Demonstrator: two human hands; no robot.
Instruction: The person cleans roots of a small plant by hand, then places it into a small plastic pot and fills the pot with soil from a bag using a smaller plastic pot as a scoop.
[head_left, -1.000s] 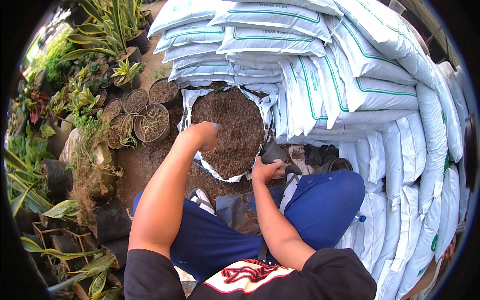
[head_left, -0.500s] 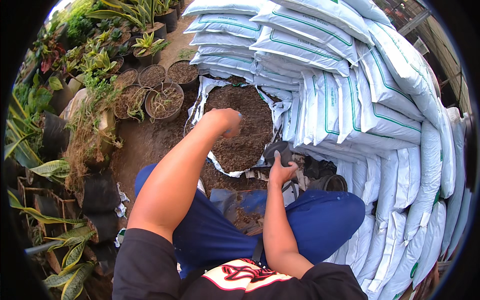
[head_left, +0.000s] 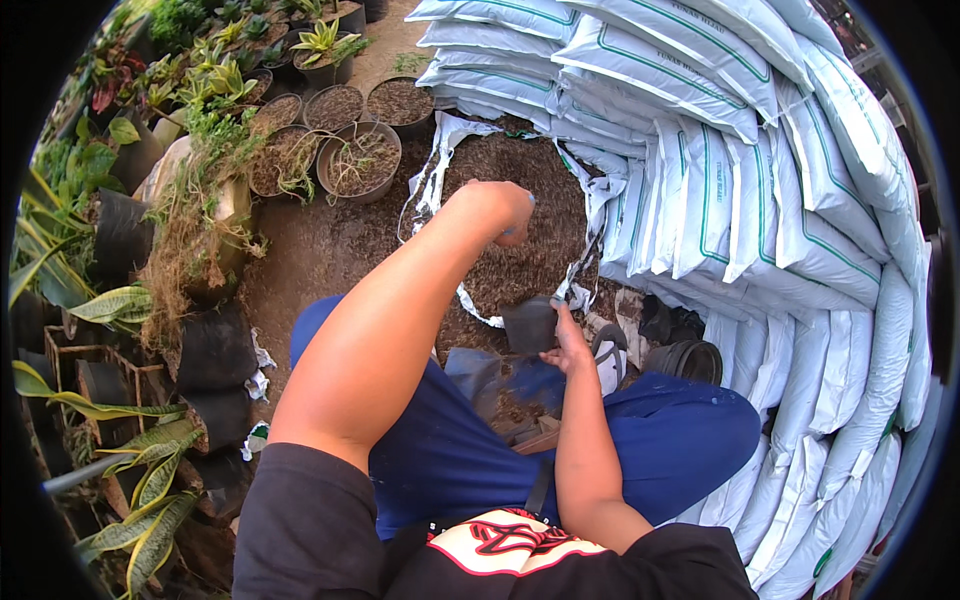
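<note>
My left hand (head_left: 507,212) hangs over a heap of dark brown soil (head_left: 525,270), its fingers curled downward and mostly hidden behind the back of the hand. Whatever those fingers hold, if anything, is out of sight. My right hand (head_left: 569,342) grips a small black plant pot (head_left: 530,326) by its right side, at the near edge of the soil. The pot is tilted, so its dark wall shows and its inside does not. A torn white sack (head_left: 437,160) lies opened around the soil.
Stacked white sacks (head_left: 705,190) rise on the right and far side. Soil-filled pots (head_left: 358,192) stand at the far left, with leafy plants (head_left: 125,305) along the left. More black pots (head_left: 690,362) lie by my right knee. A sandal (head_left: 610,360) shows beside my right forearm.
The black pot has moved left and tipped over, from its opening showing to its side showing. My left hand stays over the soil, slightly farther right. The whole view has shifted.
</note>
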